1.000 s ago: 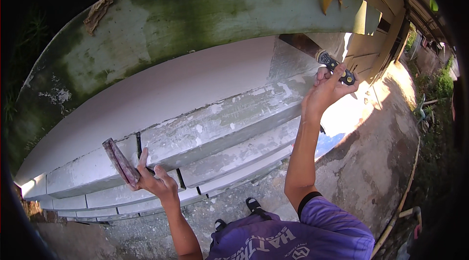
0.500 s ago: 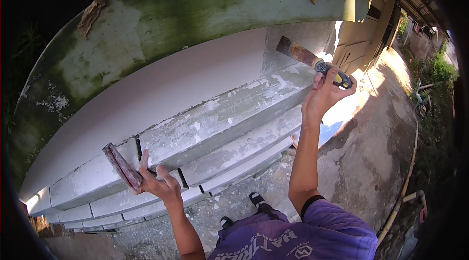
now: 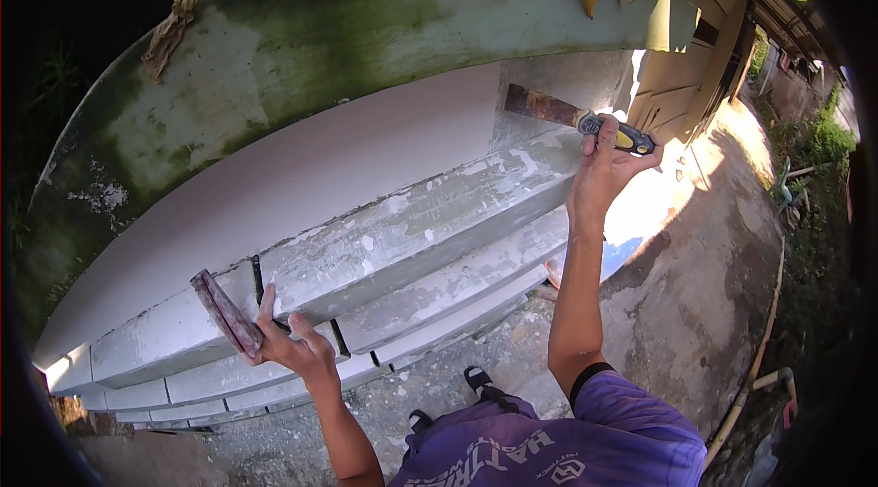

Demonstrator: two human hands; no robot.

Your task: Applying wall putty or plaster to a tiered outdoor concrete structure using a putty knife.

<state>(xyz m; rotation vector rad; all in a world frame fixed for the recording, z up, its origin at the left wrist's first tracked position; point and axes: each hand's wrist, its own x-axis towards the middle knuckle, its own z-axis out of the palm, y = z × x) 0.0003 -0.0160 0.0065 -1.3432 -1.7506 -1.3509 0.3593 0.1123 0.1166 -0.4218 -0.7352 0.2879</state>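
My left hand (image 3: 297, 345) grips a narrow, pinkish-stained block-like tool (image 3: 224, 311), its fingertips near a dark groove in the pale, patchy ledge (image 3: 430, 217). My right hand (image 3: 599, 167) is closed on the yellow-and-black handle of a rusty-bladed putty knife (image 3: 540, 105). The blade lies in front of the rough grey part of a recessed wall, just above the ledge; whether it touches cannot be told. The smooth white panel (image 3: 320, 153) of that wall extends leftward.
A mossy curved slab (image 3: 384, 7) with dry leaves overhangs the wall. Lower stepped ledges run beneath. The stained concrete ground (image 3: 677, 313) has a pale pipe (image 3: 759, 359) along the right, beside plants (image 3: 828, 126) and a roofed passage. My sandalled feet show below.
The knife's blade has dropped away from the slab's lower edge and turned flatter, reaching further left. My left hand stays by the groove with its tool. The view has shifted slightly.
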